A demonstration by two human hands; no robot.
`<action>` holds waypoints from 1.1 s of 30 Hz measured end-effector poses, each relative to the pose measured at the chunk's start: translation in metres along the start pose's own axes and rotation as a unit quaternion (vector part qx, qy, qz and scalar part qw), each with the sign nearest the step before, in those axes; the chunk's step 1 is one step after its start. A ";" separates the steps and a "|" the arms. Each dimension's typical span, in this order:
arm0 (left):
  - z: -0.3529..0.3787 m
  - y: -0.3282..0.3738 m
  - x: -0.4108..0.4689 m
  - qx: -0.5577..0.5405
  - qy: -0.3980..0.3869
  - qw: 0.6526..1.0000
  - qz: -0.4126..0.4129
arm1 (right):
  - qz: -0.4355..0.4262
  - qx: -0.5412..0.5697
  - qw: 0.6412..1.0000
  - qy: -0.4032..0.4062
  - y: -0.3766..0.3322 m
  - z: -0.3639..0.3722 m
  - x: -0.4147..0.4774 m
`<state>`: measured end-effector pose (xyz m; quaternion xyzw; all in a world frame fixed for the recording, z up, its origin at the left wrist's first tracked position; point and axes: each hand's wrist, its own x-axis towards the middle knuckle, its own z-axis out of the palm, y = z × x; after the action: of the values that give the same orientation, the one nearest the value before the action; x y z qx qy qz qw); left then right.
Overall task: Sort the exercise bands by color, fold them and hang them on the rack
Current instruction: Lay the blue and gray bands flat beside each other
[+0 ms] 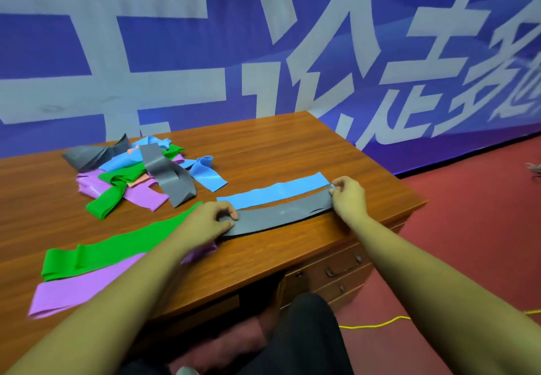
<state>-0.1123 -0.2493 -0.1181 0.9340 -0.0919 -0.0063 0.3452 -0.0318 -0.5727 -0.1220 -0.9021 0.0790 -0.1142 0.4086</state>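
A grey band [281, 216] lies stretched flat near the front edge of the wooden desk [292, 146]. My left hand [209, 221] pinches its left end and my right hand [348, 196] pinches its right end. Just behind it a blue band [275, 191] lies flat. To the left, a green band [117, 247] and a purple band [82, 286] lie flat side by side, partly under my left forearm. A tangled pile of bands [137, 169] in grey, blue, green, purple and one peach piece sits at the back left. No rack is in view.
A blue banner with large white characters [263, 37] hangs behind the desk. Desk drawers with handles [342, 269] face me at the front right. Red carpet [468, 228] lies to the right, with a yellow cord [377, 323] across it. My dark-trousered leg [304, 336] is below the desk edge.
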 end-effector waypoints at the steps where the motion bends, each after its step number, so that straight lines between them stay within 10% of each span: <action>1: 0.003 0.000 -0.001 0.031 -0.002 1.000 0.007 | -0.006 -0.006 1.000 -0.007 0.004 0.002 -0.002; 18: -0.006 -0.011 -0.002 0.121 0.032 0.986 0.111 | -0.150 -0.134 0.979 0.021 -0.018 0.030 -0.001; 24: -0.056 -0.048 0.021 0.149 0.175 0.972 -0.045 | -0.163 -0.088 0.977 -0.106 -0.102 0.088 -0.013; 33: -0.082 -0.101 0.034 0.124 0.162 0.967 -0.153 | -0.182 -0.037 0.951 -0.249 -0.181 0.184 -0.028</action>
<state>-0.0563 -0.1275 -0.1194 0.9612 0.1087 0.1036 0.2315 0.0001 -0.3149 -0.1069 -0.9154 -0.1868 0.0443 0.3538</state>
